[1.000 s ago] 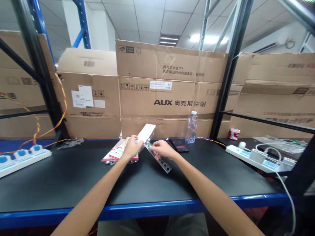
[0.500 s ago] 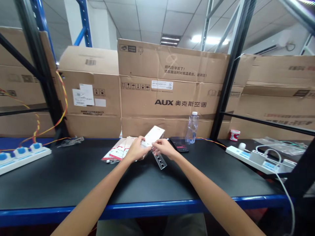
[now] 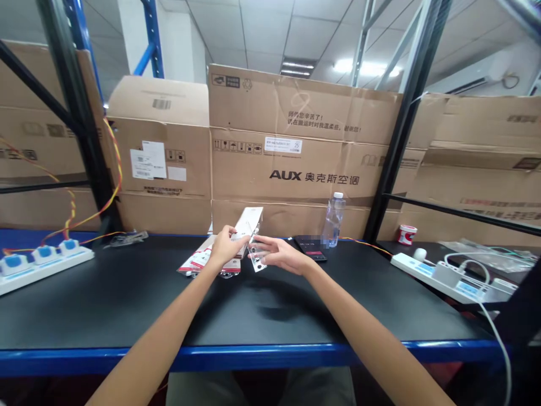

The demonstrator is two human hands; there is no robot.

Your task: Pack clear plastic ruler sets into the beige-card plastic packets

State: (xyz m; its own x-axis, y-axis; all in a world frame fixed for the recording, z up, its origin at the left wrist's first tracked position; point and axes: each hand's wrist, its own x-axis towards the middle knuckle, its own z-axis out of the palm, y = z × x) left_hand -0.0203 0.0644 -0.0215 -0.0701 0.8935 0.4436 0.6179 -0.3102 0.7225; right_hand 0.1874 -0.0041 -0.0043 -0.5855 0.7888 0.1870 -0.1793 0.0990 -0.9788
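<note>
As left hand [image 3: 226, 247] pinches white oblong card packet [image 3: 250, 220], right hand [image 3: 286, 255] splays at clear narrow plastic strip [image 3: 256, 263] beside it. Slack grip risks slippage.

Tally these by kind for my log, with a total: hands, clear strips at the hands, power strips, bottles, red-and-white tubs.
Hands: 2 (left hand, right hand)
Clear strip: 1
Power strips: 2 (left power strip, right power strip)
Bottle: 1
Red-and-white tub: 1
Total: 7
</note>
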